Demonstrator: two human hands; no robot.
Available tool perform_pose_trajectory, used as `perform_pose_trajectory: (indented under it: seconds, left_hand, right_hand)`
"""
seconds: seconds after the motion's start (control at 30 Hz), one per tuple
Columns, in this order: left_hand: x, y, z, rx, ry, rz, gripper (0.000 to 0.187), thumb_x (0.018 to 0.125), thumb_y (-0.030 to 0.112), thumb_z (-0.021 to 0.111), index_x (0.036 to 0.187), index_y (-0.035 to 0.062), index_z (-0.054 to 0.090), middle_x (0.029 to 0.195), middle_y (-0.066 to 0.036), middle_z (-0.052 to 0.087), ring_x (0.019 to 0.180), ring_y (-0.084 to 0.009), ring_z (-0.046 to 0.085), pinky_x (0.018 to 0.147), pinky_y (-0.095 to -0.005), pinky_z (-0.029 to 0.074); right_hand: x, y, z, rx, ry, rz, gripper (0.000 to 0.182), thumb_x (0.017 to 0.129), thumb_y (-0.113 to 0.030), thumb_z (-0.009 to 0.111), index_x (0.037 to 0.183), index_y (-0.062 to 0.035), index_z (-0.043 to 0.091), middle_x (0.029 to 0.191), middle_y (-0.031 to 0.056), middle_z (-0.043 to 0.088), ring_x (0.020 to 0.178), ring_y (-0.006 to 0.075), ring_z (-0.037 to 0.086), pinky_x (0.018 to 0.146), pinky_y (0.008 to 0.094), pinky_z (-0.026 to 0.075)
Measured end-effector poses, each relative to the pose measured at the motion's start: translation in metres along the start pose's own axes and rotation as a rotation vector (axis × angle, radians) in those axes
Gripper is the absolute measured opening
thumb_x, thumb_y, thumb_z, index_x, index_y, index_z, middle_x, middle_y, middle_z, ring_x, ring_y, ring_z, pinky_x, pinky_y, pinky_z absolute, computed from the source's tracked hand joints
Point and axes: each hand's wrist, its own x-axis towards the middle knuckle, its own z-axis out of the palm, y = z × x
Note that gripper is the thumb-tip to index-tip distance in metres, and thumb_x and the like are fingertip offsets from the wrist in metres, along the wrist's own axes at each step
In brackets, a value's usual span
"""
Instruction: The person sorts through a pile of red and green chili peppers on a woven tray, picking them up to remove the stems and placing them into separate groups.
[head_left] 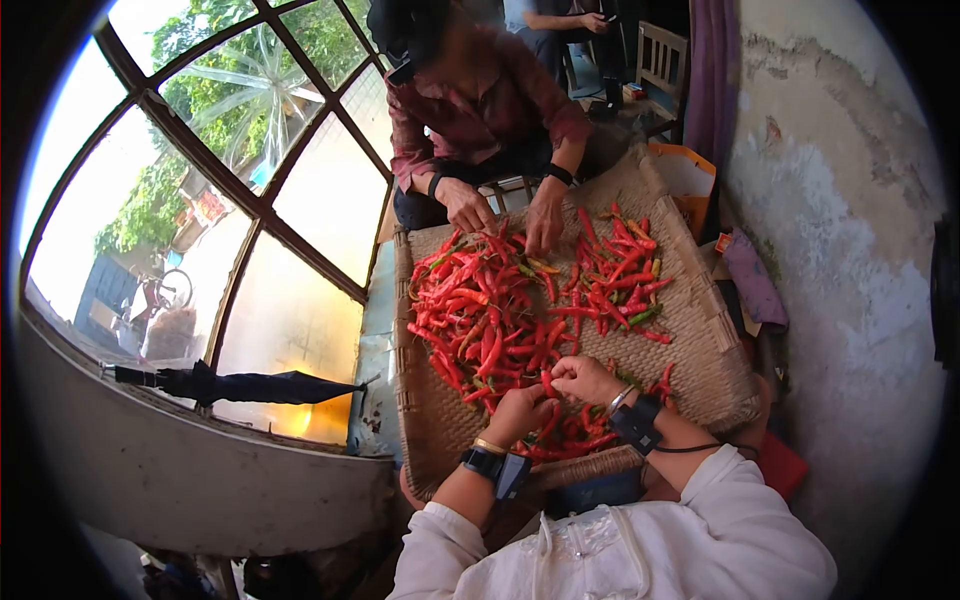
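Both my hands meet over the near part of a woven tray point(700, 370) that bears red chili peppers. My left hand point(520, 413) is closed, its fingertips pinching a red chili pepper point(547, 382). Close against it, my right hand point(585, 381) pinches at the upper end of the same pepper; the fingers hide the exact grip. A large heap of red chili peppers point(480, 310) lies beyond my left hand. Another group of peppers point(620, 280) spreads over the far right part, and a smaller pile point(575, 432) lies just below my hands.
Across the tray a person in a dark red shirt point(480, 100) has both hands in the peppers. A folded black umbrella point(270, 388) lies along the window ledge at left. A rough wall point(840, 200) stands at right; a wooden chair point(660, 65) is behind.
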Motion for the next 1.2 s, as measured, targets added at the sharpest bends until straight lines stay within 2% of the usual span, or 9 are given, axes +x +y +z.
perform_pose_trajectory:
  seconds: [0.07, 0.13, 0.3, 0.4, 0.57, 0.73, 0.9, 1.13, 1.2]
  left_hand:
    - [0.002, 0.003, -0.001, 0.045, -0.013, -0.028, 0.018, 0.081, 0.018, 0.062, 0.092, 0.0034, 0.061, 0.059, -0.008, 0.057, 0.052, -0.0125, 0.053, 0.051, -0.0286, 0.043]
    - [0.002, 0.002, 0.000, 0.039, -0.062, -0.005, 0.023, 0.079, 0.025, 0.062, 0.093, 0.0074, 0.063, 0.072, -0.016, 0.060, 0.067, -0.0322, 0.060, 0.060, -0.0376, 0.046]
    - [0.001, 0.009, -0.004, 0.183, 0.123, -0.013, 0.020, 0.080, 0.024, 0.060, 0.087, 0.0051, 0.063, 0.069, -0.014, 0.061, 0.066, -0.0279, 0.061, 0.058, -0.0366, 0.047]
    - [-0.002, 0.008, -0.012, 0.317, 0.280, -0.118, 0.022, 0.078, 0.028, 0.060, 0.088, 0.0077, 0.063, 0.074, -0.014, 0.062, 0.071, -0.0312, 0.061, 0.062, -0.0400, 0.047]
    - [-0.003, -0.008, -0.003, 0.578, 0.100, -0.169, 0.023, 0.073, 0.029, 0.061, 0.086, 0.0093, 0.061, 0.076, -0.013, 0.062, 0.073, -0.0300, 0.061, 0.063, -0.0410, 0.047]
    - [-0.004, -0.009, -0.004, 0.506, 0.010, -0.164, 0.022, 0.072, 0.029, 0.062, 0.085, 0.0110, 0.061, 0.072, -0.011, 0.062, 0.071, -0.0284, 0.061, 0.061, -0.0405, 0.047]
    - [-0.006, -0.006, -0.002, 0.635, 0.053, -0.213, 0.024, 0.071, 0.030, 0.062, 0.086, 0.0121, 0.062, 0.070, -0.010, 0.062, 0.068, -0.0271, 0.062, 0.057, -0.0403, 0.047]
    - [-0.009, -0.010, 0.001, 0.713, 0.105, -0.148, 0.034, 0.069, 0.043, 0.063, 0.081, 0.0114, 0.064, 0.068, -0.008, 0.062, 0.065, -0.0257, 0.062, 0.055, -0.0389, 0.049]
    - [-0.010, -0.014, 0.004, 0.749, 0.179, -0.053, 0.040, 0.069, 0.049, 0.062, 0.082, 0.0115, 0.064, 0.068, -0.008, 0.062, 0.065, -0.0253, 0.063, 0.055, -0.0386, 0.049]
  right_hand:
    - [0.000, 0.002, -0.002, -0.005, 0.018, 0.013, 0.016, 0.083, -0.016, 0.060, 0.093, -0.0031, 0.057, 0.065, -0.0020, 0.053, 0.052, 0.0046, 0.051, 0.047, 0.0190, 0.041]
    - [-0.001, 0.001, -0.004, 0.027, -0.112, 0.130, 0.013, 0.082, -0.015, 0.061, 0.087, -0.0037, 0.056, 0.063, -0.0017, 0.053, 0.052, 0.0050, 0.050, 0.046, 0.0194, 0.041]
    - [0.004, 0.003, -0.017, 0.032, -0.050, 0.130, 0.014, 0.083, -0.017, 0.060, 0.082, -0.0045, 0.055, 0.064, 0.0006, 0.056, 0.051, 0.0057, 0.051, 0.045, 0.0200, 0.042]
    - [-0.002, -0.018, -0.047, 0.138, 0.158, 0.120, 0.015, 0.082, -0.020, 0.060, 0.081, -0.0055, 0.055, 0.064, 0.0010, 0.057, 0.051, 0.0078, 0.052, 0.043, 0.0223, 0.041]
    - [0.004, 0.004, -0.068, 0.974, 0.849, -0.046, 0.028, 0.086, -0.027, 0.057, 0.102, -0.0042, 0.053, 0.075, 0.0019, 0.059, 0.056, 0.0099, 0.055, 0.045, 0.0221, 0.043]
    - [0.000, 0.000, -0.036, 0.530, 0.300, 0.064, 0.036, 0.086, -0.021, 0.056, 0.116, -0.0022, 0.048, 0.077, 0.0039, 0.058, 0.060, 0.0083, 0.057, 0.047, 0.0204, 0.044]
    - [0.004, 0.009, -0.005, -0.037, -0.082, 0.101, 0.028, 0.085, -0.016, 0.056, 0.106, 0.0024, 0.054, 0.078, 0.0027, 0.060, 0.061, 0.0076, 0.057, 0.052, 0.0222, 0.047]
    - [0.008, 0.032, -0.010, -0.146, -0.015, 0.154, 0.026, 0.082, -0.014, 0.059, 0.102, 0.0026, 0.057, 0.075, 0.0035, 0.060, 0.062, 0.0087, 0.057, 0.055, 0.0228, 0.048]
    - [0.006, 0.026, -0.012, -0.468, -0.051, 0.064, 0.026, 0.080, -0.016, 0.060, 0.100, 0.0014, 0.059, 0.076, 0.0057, 0.063, 0.064, 0.0106, 0.059, 0.058, 0.0249, 0.049]
